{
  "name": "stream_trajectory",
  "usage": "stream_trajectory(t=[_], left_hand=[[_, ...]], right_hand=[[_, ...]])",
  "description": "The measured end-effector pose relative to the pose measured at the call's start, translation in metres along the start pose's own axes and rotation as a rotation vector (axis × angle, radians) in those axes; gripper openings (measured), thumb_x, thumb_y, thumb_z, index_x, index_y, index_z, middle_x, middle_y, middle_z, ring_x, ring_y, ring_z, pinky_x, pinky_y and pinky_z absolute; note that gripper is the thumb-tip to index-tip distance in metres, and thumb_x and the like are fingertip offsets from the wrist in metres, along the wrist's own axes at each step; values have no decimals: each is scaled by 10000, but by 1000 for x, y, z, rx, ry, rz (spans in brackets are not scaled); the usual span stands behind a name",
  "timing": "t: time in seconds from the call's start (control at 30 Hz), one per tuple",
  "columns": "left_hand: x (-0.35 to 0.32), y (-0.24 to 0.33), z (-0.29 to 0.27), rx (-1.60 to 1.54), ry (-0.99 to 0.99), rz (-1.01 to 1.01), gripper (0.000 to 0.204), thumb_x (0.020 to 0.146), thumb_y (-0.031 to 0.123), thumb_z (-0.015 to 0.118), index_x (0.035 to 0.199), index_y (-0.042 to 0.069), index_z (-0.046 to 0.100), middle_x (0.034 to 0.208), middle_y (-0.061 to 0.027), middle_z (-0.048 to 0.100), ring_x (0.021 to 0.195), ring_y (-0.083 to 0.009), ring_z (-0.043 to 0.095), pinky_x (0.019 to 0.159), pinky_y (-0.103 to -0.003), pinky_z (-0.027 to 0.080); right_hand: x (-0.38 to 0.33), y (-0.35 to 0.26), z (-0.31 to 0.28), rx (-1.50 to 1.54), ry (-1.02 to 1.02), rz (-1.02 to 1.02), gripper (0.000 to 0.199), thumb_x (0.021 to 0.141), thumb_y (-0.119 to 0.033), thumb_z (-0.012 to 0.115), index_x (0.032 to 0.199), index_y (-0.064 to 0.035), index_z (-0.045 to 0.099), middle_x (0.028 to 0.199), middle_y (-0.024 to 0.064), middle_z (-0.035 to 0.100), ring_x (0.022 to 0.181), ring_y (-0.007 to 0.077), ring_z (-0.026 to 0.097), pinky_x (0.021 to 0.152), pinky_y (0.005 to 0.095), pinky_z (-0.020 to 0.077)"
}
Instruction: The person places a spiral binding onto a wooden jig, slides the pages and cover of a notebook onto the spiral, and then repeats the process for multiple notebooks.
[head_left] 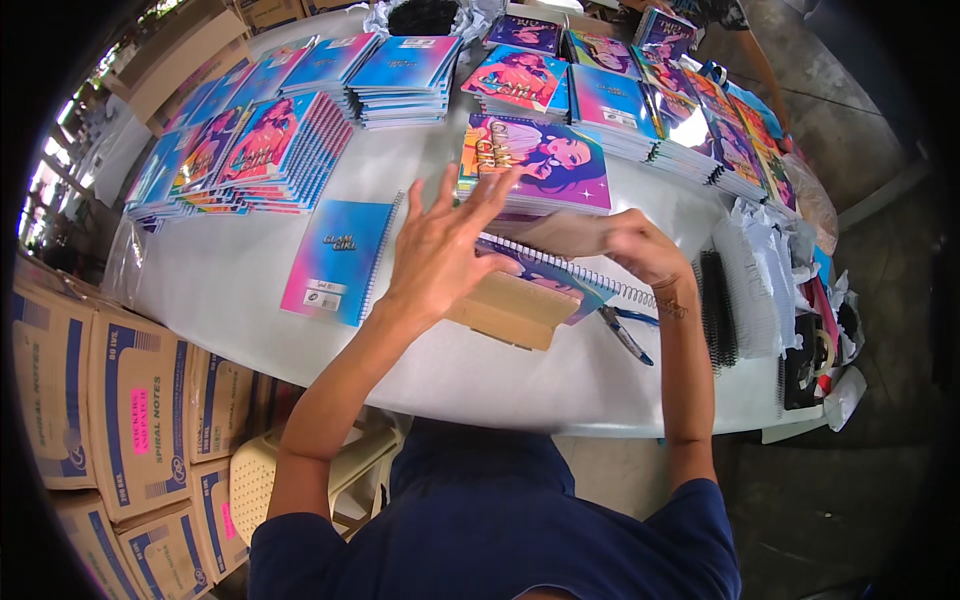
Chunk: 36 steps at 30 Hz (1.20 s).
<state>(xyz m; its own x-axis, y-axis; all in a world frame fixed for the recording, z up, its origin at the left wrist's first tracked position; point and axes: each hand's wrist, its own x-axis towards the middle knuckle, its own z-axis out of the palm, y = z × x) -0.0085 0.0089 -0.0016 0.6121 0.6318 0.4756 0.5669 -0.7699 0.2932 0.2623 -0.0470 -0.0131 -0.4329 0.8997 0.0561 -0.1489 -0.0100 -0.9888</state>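
Observation:
A spiral notebook with a purple and blue cover leans on a small brown cardboard piece in front of me. Its wire coil runs along the upper edge and sticks out past the right end. My left hand is over the notebook's left end, fingers spread, the thumb by the coil. Beyond the coil's right part, my right hand has curled fingers smeared by motion; what they hold, if anything, is unclear. Pliers with blue handles lie close to the coil's loose end.
A blue-pink notebook lies flat at left. Behind my hands is a notebook stack; more stacks line the far side. Loose black coils and white wrapping lie at right. Cartons and a cream stool stand below left.

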Motion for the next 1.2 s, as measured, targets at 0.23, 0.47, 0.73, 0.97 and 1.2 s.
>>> stream_trajectory(t=[0.23, 0.47, 0.73, 0.97, 1.2], left_hand=[[-12, -23, 6, -682, 81, -151, 1096, 622, 49, 831, 1511, 163, 201, 1511, -131, 332, 1383, -321, 331, 1049, -407, 400], [-23, -46, 26, -1261, 46, -392, 1009, 704, -34, 778, 1512, 163, 207, 1462, -217, 372, 1292, -284, 457, 946, -309, 489], [-26, -47, 29, -1236, 104, -415, 1000, 706, -32, 780, 1510, 191, 227, 1463, -174, 391, 1254, -265, 494, 930, -303, 496], [-28, -56, 29, -1276, 8, -379, 926, 763, 62, 775, 1509, 153, 233, 1470, -150, 390, 1157, -212, 532, 913, -294, 491], [-8, -71, 18, -1203, -344, -227, 598, 914, 486, 573, 1313, 41, 552, 1265, -133, 595, 967, -129, 560, 839, -245, 475]], right_hand=[[8, -2, -3, 72, -26, -9, 459, 867, -357, 679, 1056, 61, 673, 1118, 153, 655, 1062, 246, 590, 946, 339, 426], [26, -7, 12, -100, -1, 52, 413, 837, -346, 719, 1046, 10, 697, 1045, 93, 670, 1030, 183, 575, 919, 317, 429], [45, -24, 29, -317, -10, 81, 443, 833, -374, 722, 1059, 6, 695, 1059, 108, 687, 1033, 195, 586, 948, 324, 424], [57, -18, 30, -510, 18, 110, 476, 858, -403, 691, 1137, -18, 673, 1057, 102, 677, 1000, 162, 568, 904, 304, 431], [-36, -63, 39, -656, 469, -29, 467, 865, -314, 672, 1182, 26, 631, 1229, 140, 587, 1039, 195, 546, 880, 311, 428]])
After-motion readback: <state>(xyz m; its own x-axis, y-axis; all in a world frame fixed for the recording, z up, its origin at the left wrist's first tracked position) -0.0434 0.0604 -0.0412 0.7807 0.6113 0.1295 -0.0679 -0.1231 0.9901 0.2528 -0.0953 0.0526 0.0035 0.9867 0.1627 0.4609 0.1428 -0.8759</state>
